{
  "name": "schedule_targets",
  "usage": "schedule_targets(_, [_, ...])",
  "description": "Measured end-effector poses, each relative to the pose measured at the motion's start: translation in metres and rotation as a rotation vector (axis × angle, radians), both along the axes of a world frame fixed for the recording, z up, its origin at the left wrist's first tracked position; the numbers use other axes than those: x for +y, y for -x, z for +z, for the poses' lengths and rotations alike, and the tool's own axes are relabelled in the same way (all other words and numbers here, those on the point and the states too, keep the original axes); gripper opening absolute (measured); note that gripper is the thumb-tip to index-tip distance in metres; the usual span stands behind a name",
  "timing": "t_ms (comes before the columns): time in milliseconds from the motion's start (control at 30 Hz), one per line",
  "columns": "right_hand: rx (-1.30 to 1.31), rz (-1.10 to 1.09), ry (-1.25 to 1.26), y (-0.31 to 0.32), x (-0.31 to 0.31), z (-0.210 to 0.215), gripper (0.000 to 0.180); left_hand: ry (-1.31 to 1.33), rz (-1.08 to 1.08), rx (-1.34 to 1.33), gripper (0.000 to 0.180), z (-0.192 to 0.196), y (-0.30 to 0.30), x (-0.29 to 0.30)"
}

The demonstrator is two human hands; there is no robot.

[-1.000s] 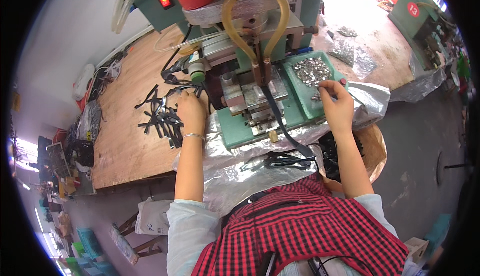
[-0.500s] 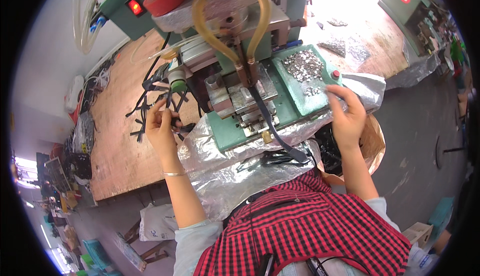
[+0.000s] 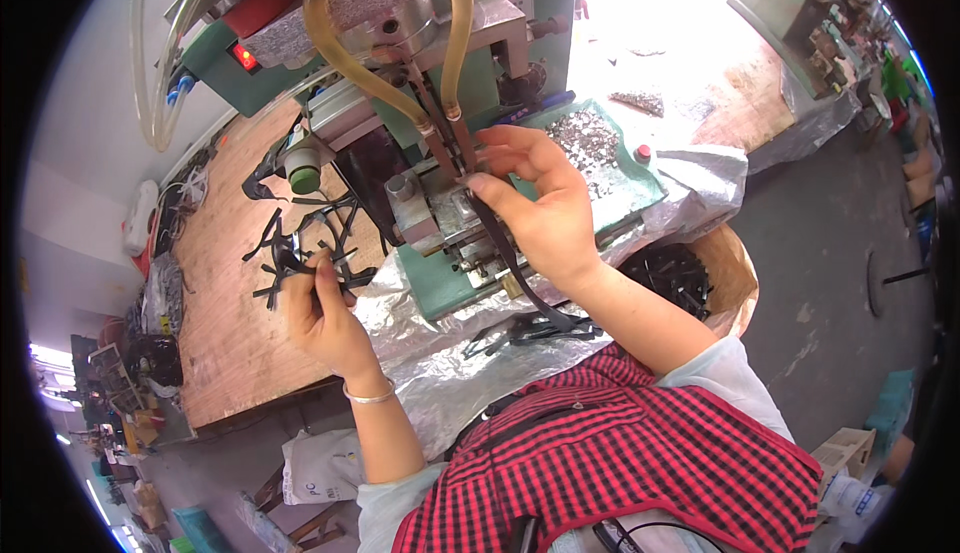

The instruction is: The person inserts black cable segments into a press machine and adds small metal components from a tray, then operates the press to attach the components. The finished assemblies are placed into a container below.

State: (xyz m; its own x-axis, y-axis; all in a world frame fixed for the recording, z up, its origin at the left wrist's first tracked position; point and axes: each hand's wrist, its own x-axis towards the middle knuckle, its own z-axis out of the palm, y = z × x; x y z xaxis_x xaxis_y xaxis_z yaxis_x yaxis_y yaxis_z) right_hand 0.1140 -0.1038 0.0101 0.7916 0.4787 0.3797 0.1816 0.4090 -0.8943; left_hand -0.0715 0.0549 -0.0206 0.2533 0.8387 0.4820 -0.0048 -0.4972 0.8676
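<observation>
My right hand [image 3: 545,208] reaches to the metal fixture [image 3: 412,215] of a green bench machine. Its thumb and forefinger come together beside the two brown, bar-like machine tips [image 3: 440,153]; what lies between them is too small to tell. A flat black strap [image 3: 512,263] runs from under these fingers over the fixture's front edge. Over the wooden table, my left hand [image 3: 335,328] pinches a black strap piece [image 3: 298,265] between thumb and fingers. Loose black strap pieces [image 3: 345,238] lie just beyond it.
Yellow hoses [image 3: 462,33] loop above the fixture. A green tray [image 3: 645,198] of small metal pieces [image 3: 585,141] sits to the right, near a red button [image 3: 642,153]. Black strips lie on silver foil [image 3: 440,353] in front. A brown bag [image 3: 738,278] holds more strips.
My right hand has moved left from beside the tray to the fixture. My left hand has come slightly nearer to me with its fingers on a strap piece. The view has shifted.
</observation>
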Motion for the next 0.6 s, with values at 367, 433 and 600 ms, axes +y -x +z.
schedule_targets(367, [-0.113,0.126,0.212,-0.031,-0.033,0.018,0.054,-1.044,-0.458,0.025,0.028,0.026,-0.073,-0.064])
schedule_targets(433, [-0.034,-0.071,0.256,-0.063,-0.048,0.001,0.05,-1.084,-0.439,0.009,0.029,0.022,-0.076,-0.061])
schedule_targets(600, [-0.11,-0.485,0.366,-0.108,-0.098,-0.072,0.033,-1.066,-0.432,0.008,0.03,0.019,-0.077,-0.064])
